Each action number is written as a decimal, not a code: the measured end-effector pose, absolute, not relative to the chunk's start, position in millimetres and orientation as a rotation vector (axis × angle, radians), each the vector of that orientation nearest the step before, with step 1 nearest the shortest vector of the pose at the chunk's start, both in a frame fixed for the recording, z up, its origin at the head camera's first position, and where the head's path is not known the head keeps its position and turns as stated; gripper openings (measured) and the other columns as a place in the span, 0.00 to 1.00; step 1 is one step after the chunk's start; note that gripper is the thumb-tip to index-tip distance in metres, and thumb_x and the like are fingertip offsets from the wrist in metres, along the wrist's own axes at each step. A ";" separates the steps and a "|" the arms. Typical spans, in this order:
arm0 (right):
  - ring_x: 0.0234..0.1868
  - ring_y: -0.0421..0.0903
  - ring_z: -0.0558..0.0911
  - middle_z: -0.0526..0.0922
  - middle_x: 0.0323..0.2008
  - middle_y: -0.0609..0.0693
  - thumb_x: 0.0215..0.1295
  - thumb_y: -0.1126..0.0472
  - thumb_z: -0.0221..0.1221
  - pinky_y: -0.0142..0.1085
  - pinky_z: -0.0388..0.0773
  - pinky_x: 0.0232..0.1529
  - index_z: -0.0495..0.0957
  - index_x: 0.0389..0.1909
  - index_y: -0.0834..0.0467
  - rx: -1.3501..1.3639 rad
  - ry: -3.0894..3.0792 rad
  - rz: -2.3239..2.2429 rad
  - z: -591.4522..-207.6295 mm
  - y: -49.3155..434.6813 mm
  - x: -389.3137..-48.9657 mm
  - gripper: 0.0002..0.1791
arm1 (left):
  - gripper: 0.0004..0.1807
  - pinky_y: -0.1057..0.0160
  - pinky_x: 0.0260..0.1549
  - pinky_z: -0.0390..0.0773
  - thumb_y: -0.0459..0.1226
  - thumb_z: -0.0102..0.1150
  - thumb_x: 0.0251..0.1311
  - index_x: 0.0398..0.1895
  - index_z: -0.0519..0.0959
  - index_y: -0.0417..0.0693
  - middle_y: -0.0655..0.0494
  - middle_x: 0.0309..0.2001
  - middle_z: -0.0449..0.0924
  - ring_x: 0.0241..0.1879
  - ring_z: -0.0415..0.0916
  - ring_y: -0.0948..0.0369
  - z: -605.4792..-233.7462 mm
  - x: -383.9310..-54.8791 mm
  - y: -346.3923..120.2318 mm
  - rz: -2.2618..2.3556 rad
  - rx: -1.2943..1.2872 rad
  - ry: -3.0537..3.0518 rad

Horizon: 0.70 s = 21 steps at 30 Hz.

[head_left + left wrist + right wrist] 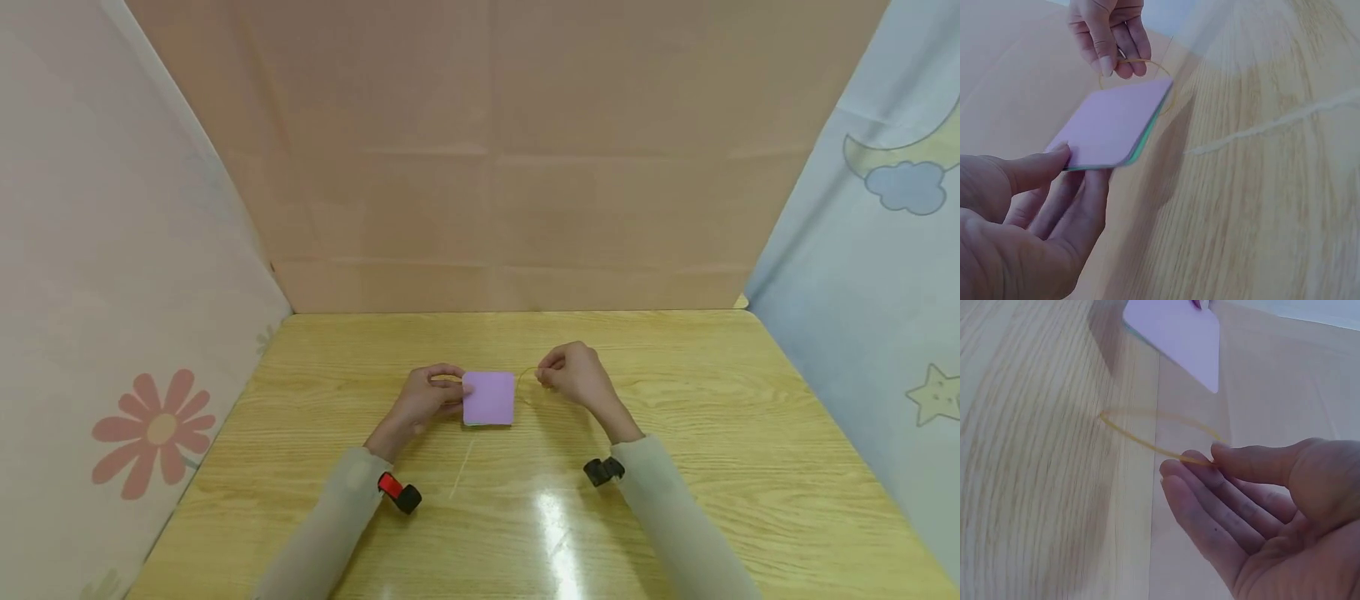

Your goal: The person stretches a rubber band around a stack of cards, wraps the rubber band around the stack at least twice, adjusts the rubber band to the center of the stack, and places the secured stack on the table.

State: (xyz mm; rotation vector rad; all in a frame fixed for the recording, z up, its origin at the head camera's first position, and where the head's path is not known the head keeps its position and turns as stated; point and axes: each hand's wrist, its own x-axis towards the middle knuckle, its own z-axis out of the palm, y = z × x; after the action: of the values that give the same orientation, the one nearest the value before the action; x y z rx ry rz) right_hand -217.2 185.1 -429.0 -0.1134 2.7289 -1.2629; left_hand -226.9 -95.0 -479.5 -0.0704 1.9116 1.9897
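Observation:
My left hand (427, 396) pinches a small stack of square, round-cornered paper cards (489, 398) by its left edge, thumb on top and fingers beneath. The top card is light purple, and a green layer peeks out under it in the left wrist view. To the right of the stack, my right hand (576, 372) holds a thin yellow rubber band (1141, 442) between thumb and fingers. The band hangs as an open loop beside the cards' right edge. In the left wrist view the loop (1159, 64) partly overlaps the far edge of the stack.
Both hands are over a wooden-grain table (300, 533), with a pale scratch-like line (1260, 128) on its surface. A plain peach cloth (495, 167) stands behind it. Printed curtains flank it, with a flower (161, 429) at left and a star (936, 394) at right.

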 end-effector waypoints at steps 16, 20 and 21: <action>0.41 0.62 0.91 0.89 0.38 0.61 0.73 0.65 0.64 0.51 0.91 0.44 0.85 0.45 0.67 -0.125 2.611 -1.474 -424.4 177.2 -216.7 0.08 | 0.17 0.55 0.43 0.91 0.27 0.69 0.64 0.55 0.82 0.34 0.40 0.45 0.90 0.40 0.91 0.53 -481.1 -225.2 -83.5 1.980 -0.130 1.895; 0.41 0.62 0.91 0.89 0.39 0.62 0.72 0.66 0.65 0.52 0.91 0.45 0.85 0.45 0.67 -0.117 2.598 -1.498 -423.6 174.5 -216.4 0.08 | 0.16 0.57 0.43 0.91 0.27 0.69 0.64 0.54 0.82 0.33 0.40 0.45 0.89 0.40 0.92 0.53 -482.1 -227.0 -82.2 1.993 -0.121 1.861; 0.41 0.62 0.91 0.89 0.39 0.62 0.72 0.66 0.65 0.52 0.91 0.45 0.85 0.45 0.67 -0.121 2.600 -1.499 -423.7 174.2 -216.4 0.08 | 0.16 0.57 0.43 0.91 0.27 0.69 0.64 0.54 0.82 0.33 0.40 0.45 0.89 0.40 0.92 0.53 -482.0 -227.4 -81.7 1.997 -0.119 1.852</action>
State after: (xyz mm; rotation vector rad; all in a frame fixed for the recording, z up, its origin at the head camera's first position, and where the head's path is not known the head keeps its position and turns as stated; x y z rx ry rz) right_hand -216.4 174.2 -423.7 -0.1211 2.6004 -1.4991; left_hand -227.4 -81.7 -482.0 -0.1187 1.8525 1.9968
